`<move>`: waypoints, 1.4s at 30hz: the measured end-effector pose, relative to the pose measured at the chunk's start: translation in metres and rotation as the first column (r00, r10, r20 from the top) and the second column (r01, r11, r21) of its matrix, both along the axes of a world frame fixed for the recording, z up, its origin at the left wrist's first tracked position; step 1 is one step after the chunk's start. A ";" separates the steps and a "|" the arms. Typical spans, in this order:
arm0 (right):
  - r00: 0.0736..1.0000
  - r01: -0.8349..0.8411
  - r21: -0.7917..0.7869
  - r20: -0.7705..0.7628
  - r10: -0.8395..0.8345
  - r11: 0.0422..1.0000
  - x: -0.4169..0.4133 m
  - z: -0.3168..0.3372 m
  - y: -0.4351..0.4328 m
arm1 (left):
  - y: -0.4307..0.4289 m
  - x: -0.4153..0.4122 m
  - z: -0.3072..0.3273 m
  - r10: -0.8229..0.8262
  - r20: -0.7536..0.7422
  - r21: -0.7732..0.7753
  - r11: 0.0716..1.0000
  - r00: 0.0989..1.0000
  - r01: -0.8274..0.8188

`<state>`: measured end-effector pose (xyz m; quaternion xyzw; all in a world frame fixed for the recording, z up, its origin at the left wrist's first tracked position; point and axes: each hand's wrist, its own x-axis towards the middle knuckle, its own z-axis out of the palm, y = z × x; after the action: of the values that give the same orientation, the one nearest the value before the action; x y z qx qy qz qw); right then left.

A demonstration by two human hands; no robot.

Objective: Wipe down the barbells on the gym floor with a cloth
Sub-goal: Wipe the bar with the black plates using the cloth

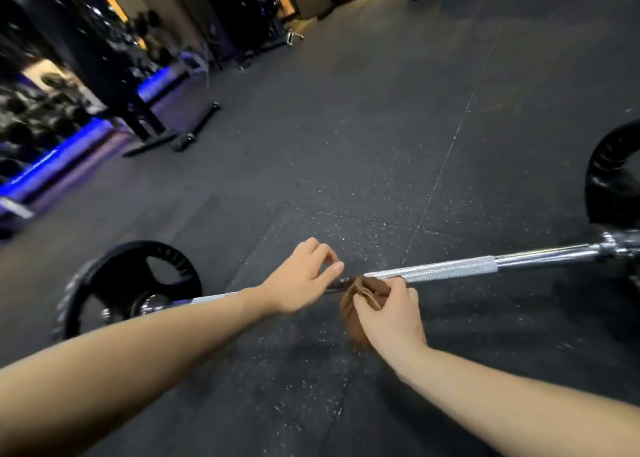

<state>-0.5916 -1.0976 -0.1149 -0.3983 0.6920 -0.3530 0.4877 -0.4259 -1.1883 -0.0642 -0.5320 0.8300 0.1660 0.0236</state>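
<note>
Your right hand (pixel 391 314) pinches a bunched brown cloth (pixel 360 299) against the middle of a chrome barbell (pixel 450 268), which lies across the black rubber gym floor (pixel 346 127) from 8 o'clock to 3 o'clock. The cloth drapes over the bar and hangs below your fingers. Your left hand (pixel 299 282) hovers just beside the cloth at its 9 o'clock side, fingers loosely curled and holding nothing, thumb pointing toward the bar. A black weight plate (pixel 114 283) sits on the bar's end at 8 o'clock, a second plate (pixel 609 179) at 3 o'clock. Blurred dumbbell racks (pixel 45 110) with blue lighting line the floor's edge at 10 o'clock.
</note>
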 end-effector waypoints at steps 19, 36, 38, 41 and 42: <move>0.415 -0.671 -0.075 -0.863 0.289 0.738 -0.059 0.031 -0.035 | 0.083 -0.064 -0.050 0.842 -0.533 0.645 0.468 0.083 -0.604; 0.204 -0.511 0.327 -0.853 0.481 0.795 -0.075 0.004 -0.073 | 0.074 -0.103 -0.081 0.811 -0.528 0.792 0.363 -0.253 -0.491; 0.215 -0.513 0.328 -0.845 0.489 0.793 -0.074 0.004 -0.072 | 0.074 -0.120 -0.087 0.795 -0.531 0.801 0.358 -0.293 -0.479; 0.207 -0.505 0.325 -0.853 0.478 0.799 -0.076 0.001 -0.070 | 0.075 -0.137 -0.091 0.780 -0.532 0.801 0.337 -0.329 -0.495; 0.194 -0.508 0.323 -0.860 0.472 0.799 -0.077 0.001 -0.070 | 0.075 -0.141 -0.092 0.767 -0.541 0.798 0.337 -0.345 -0.500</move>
<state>-0.6684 -1.1678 -0.1138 -0.7292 0.6708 0.0895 0.1016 -0.5671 -1.1134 -0.1560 -0.6659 0.1605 0.5159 -0.5145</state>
